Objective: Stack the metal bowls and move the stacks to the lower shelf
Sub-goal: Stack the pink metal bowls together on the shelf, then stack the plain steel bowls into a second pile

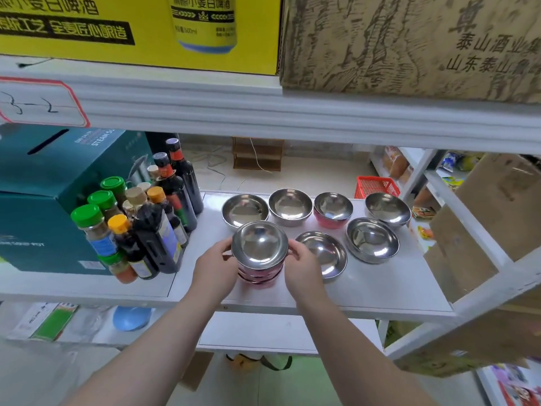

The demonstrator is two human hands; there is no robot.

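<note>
Setting: a white metal storage rack — my bowls sit on the middle shelf (pixel 380 291), with cartons on the shelf above and the lower shelf (pixel 263 332) showing just beneath its front edge.

Stack: a stack of bowls (pixel 260 253), steel inside and pink on the outer walls, stands near the front edge of the middle shelf, left of centre.

Left hand (pixel 215 268): fingers curled against the left side of the stack, gripping it.

Right hand (pixel 301 266): closed on the right side of the stack, so I hold it between both hands; whether its base is off the shelf yet I cannot tell.

Loose bowls: six single bowls lie open side up — one (pixel 322 253) just beside my right hand, another (pixel 371 240) further right, and four (pixel 290 206) in a row along the back edge.

Left end: sauce bottles and spice jars (pixel 137 224) crowd close to the stack's left, in front of a teal box (pixel 44 200).

Step in hand: I judge this stack built and ready to carry, with the loose bowls left for a later stack.

Next move: lift straight up, draw it out past the front edge and lower it to the shelf below — keeping it level and my left elbow clear of the bottles.
</note>
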